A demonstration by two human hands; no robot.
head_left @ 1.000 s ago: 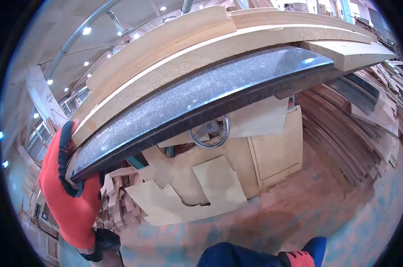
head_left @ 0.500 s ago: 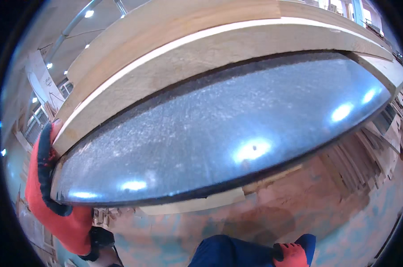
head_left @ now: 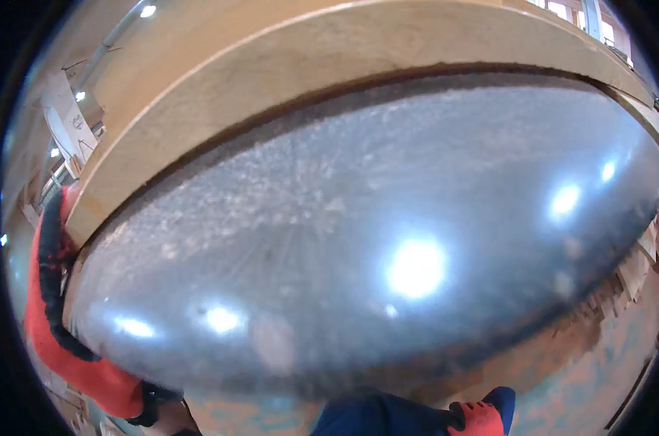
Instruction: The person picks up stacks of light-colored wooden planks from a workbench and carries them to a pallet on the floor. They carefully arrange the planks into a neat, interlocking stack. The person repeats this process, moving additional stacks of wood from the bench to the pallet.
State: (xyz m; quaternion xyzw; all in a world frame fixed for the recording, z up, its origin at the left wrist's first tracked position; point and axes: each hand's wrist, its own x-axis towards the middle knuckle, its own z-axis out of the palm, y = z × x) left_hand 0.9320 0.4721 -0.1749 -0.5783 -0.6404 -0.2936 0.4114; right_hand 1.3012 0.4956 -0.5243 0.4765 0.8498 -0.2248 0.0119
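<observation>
The left hand [head_left: 57,305], in a red glove, gripped the edge of a big grey board [head_left: 373,240]. The right hand was hidden, so I could not tell its grip. Lifting seemed under way; next it needed steady carrying.

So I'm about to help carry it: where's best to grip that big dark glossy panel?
Probably by its end edges, from the sides: the dark panel is broad, flat and slick, its face offering nothing to grasp. The left hand already wraps its left edge.
</observation>
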